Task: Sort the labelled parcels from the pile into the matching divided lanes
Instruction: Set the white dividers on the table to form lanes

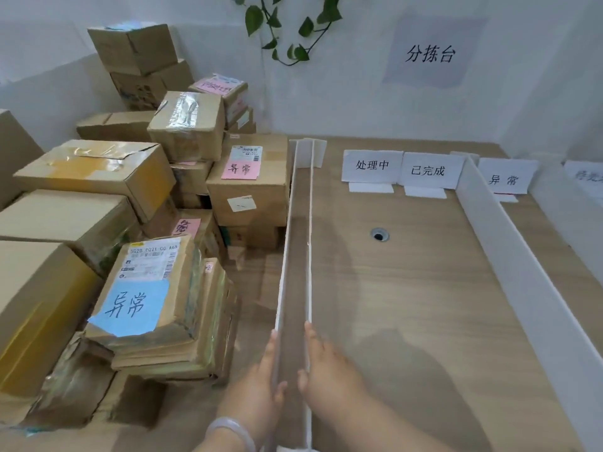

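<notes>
At the near edge of the table (408, 305) the left hand (261, 380) and right hand (329, 370) sit close together without touching, each pinching one of two white boards that run side by side toward the far edge. The left hand holds the left divider (286, 243) with its fingers flat on the outer face and its thumb in the narrow gap, and the right hand holds the right divider (309, 223) likewise. The pile of parcels (182, 132) fills the table's left side (the nearest wears a blue slip (133, 305) reading 异常), and paper signs (427, 170) stand along the far edge.
</notes>
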### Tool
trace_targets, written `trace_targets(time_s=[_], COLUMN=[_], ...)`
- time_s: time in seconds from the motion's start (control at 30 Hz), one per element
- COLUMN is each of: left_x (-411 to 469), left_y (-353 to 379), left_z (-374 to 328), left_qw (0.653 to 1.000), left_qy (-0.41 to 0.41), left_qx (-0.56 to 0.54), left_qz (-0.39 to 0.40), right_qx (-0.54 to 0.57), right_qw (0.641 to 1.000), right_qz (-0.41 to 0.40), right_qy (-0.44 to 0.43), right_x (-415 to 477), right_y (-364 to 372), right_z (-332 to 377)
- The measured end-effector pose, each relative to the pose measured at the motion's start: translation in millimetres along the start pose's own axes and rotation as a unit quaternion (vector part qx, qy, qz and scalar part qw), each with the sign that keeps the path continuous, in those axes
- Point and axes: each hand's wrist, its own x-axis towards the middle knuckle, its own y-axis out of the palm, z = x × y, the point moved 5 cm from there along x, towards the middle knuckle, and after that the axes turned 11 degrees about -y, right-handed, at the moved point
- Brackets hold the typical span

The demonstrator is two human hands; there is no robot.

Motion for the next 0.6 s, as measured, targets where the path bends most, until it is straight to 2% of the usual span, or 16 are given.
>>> trace_targets(time_s=[0.17, 0.6], left_x=[-5, -10], left_y=[-11, -13], left_z=[-10, -60], left_qw=[0.999, 0.996], left_qy=[-0.042, -0.072], left_qx=[0.025, -0.029], left_qz=[0.017, -0.044], right_qx=[0.028, 0.034], right_qw=[0.996, 0.970], right_qz=[-0.042, -0.215], right_qy=[0.072, 0.107], right_x=[-16, -90], right_y=[-16, -108], right_z=[-7, -90])
